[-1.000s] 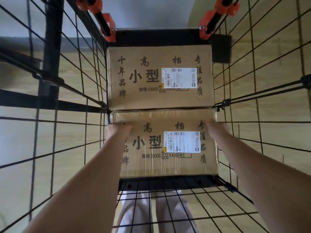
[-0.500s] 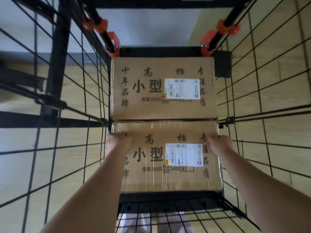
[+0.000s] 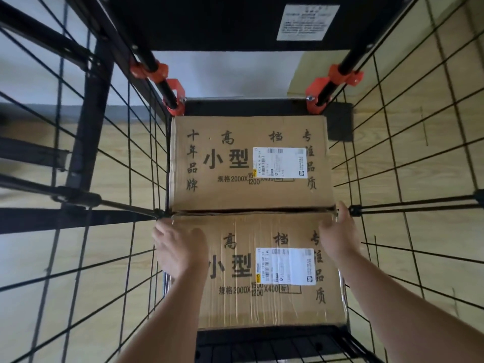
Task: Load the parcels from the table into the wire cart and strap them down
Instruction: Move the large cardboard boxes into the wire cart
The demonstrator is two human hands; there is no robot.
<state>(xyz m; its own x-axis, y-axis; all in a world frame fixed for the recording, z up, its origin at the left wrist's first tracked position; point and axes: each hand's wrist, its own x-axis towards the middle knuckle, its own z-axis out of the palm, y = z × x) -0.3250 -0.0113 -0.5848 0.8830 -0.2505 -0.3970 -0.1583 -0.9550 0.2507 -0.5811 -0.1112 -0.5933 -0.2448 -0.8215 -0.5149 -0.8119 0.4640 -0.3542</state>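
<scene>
Two parcels already sit in the wire cart [image 3: 262, 336]: the far parcel [image 3: 235, 197] in the upper centre of the frame and the near parcel [image 3: 262, 310] below it, edge to edge and filling the cart's base. The left hand [image 3: 178, 250] lies on the near parcel's upper left corner; whether its fingers hook over the side I cannot tell. The right hand [image 3: 339, 237] rests at the upper right corner, its fingers [image 3: 341, 209] straight and released against the cardboard. This looks like the last settling of the second box. No strap crosses the parcels, so strapping is left. The bench is out of view, so any remaining parcels are unknown. Pale wood-look floor [image 3: 78, 258] shows through the mesh, with a light wall [image 3: 222, 74] at the top and orange clamps [image 3: 335, 77] on the black posts.
</scene>
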